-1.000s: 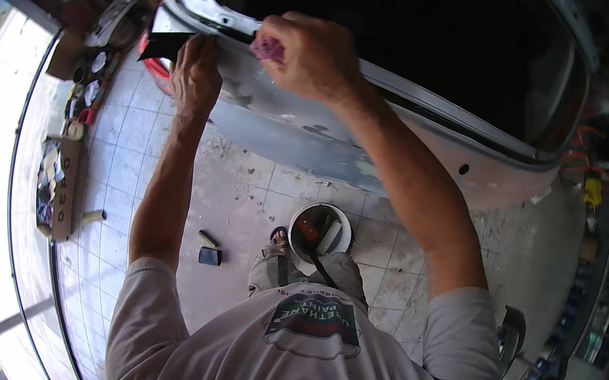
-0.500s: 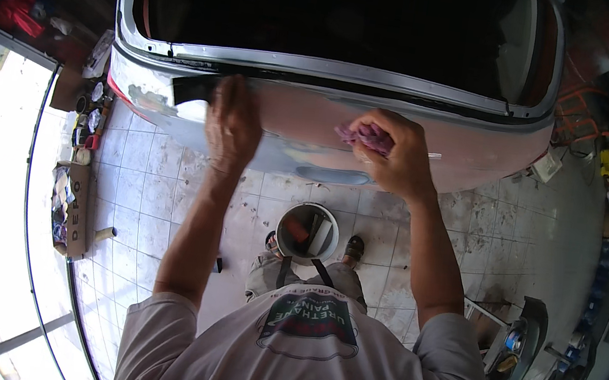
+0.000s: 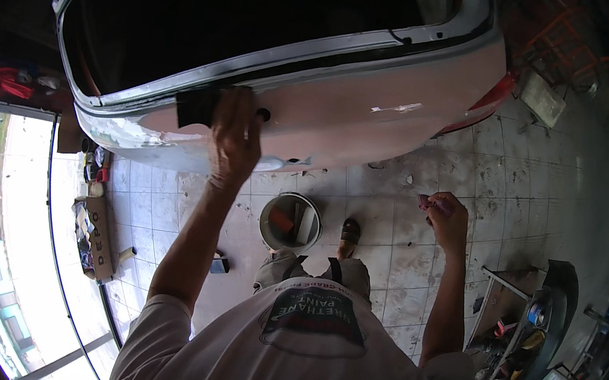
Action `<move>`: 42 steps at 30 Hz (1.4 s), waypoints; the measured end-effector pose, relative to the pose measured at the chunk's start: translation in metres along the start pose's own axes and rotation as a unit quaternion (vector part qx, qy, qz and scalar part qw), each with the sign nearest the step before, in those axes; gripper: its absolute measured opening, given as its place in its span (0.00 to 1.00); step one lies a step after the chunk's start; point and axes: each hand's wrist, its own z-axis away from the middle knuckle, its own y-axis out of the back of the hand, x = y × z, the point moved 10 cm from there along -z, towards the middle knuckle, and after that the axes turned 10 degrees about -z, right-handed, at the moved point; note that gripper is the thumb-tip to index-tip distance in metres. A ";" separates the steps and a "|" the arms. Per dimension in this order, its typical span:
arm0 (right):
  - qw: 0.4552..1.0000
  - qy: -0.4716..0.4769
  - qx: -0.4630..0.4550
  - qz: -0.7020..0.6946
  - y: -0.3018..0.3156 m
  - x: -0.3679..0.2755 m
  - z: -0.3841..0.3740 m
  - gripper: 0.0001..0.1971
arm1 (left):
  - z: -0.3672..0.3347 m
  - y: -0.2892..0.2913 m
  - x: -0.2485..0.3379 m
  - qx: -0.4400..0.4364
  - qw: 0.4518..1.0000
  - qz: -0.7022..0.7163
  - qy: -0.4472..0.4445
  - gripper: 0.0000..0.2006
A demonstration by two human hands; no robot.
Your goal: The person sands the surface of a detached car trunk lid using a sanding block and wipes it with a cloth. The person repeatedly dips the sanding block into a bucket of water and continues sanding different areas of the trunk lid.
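My left hand [image 3: 235, 135] presses a black sanding block [image 3: 194, 105] flat against the pinkish, filler-patched rear panel of a car [image 3: 377, 107], just under the open boot's rim. My right hand [image 3: 445, 218] hangs away from the car at my right side, fingers pinched on a small pinkish piece [image 3: 424, 201]. A round bucket [image 3: 289, 223] holding tools stands on the tiled floor below the panel, beside my sandalled foot [image 3: 350, 231].
A cardboard box with cans and bottles [image 3: 95, 228] lies by the glass shopfront at left. A small dark block [image 3: 219, 263] rests on the tiles. A metal rack with tools [image 3: 517, 326] stands at lower right. A red tail light [image 3: 485, 102] shows on the car.
My right hand has left the panel and dropped to my side with the pinkish piece. The left hand stays on the block against the panel. My view has swung left.
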 end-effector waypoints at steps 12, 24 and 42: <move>0.996 0.006 0.069 -0.058 0.091 0.058 0.029 0.09 | -0.122 -0.107 0.244 -0.164 0.953 -0.072 -0.245 0.44; 0.983 0.010 0.077 -0.165 0.108 0.118 0.014 0.09 | -0.244 -0.203 0.328 -0.211 0.892 -0.164 -0.365 0.42; 0.975 -0.019 0.110 -0.194 0.137 0.170 0.023 0.09 | -0.219 -0.201 0.341 -0.222 0.868 -0.144 -0.420 0.49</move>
